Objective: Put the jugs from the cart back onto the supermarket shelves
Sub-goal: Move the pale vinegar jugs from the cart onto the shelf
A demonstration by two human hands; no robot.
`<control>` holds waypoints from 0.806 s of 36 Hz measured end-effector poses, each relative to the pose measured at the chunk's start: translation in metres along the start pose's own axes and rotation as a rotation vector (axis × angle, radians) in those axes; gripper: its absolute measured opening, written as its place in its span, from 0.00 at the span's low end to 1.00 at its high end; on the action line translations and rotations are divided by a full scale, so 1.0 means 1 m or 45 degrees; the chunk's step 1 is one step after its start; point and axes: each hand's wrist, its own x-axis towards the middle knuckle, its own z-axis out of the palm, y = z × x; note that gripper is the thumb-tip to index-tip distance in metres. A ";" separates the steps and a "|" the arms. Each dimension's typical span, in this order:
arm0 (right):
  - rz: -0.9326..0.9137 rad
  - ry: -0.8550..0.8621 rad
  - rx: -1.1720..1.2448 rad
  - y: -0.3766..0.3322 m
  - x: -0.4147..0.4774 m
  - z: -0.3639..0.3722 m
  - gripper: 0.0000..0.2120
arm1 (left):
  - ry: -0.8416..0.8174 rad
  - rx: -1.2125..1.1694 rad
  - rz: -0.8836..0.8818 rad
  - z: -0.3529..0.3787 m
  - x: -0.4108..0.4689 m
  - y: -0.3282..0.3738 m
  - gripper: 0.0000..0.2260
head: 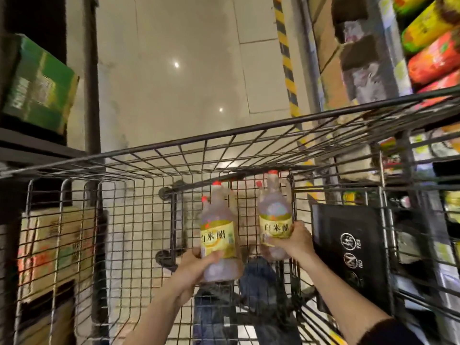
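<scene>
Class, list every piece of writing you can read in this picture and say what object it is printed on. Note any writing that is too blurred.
"白米醋": yellow label of the left jug, held in the left hand.
"白米": label of the right jug, held in the right hand; the third character is blurred.
Black cart panel: round symbols, unreadable.
Green box, cardboard box: print too blurred.

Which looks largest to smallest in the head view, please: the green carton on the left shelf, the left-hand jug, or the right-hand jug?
1. Green carton
2. Left-hand jug
3. Right-hand jug

The jugs seem identical; the left one is probably just nearer the camera.
</scene>
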 end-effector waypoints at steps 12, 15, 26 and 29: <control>0.012 -0.031 0.004 0.000 0.009 0.034 0.21 | -0.005 -0.113 -0.043 0.011 0.002 -0.003 0.51; 0.030 0.010 0.133 0.005 0.013 0.044 0.24 | 0.002 -0.118 -0.033 0.011 0.002 -0.004 0.50; 0.191 -0.257 0.567 -0.012 -0.008 0.022 0.20 | 0.066 -0.065 -0.057 0.003 -0.014 0.002 0.52; 0.204 -0.315 0.639 -0.013 -0.021 0.017 0.30 | 0.078 -0.063 -0.050 0.001 -0.024 0.006 0.52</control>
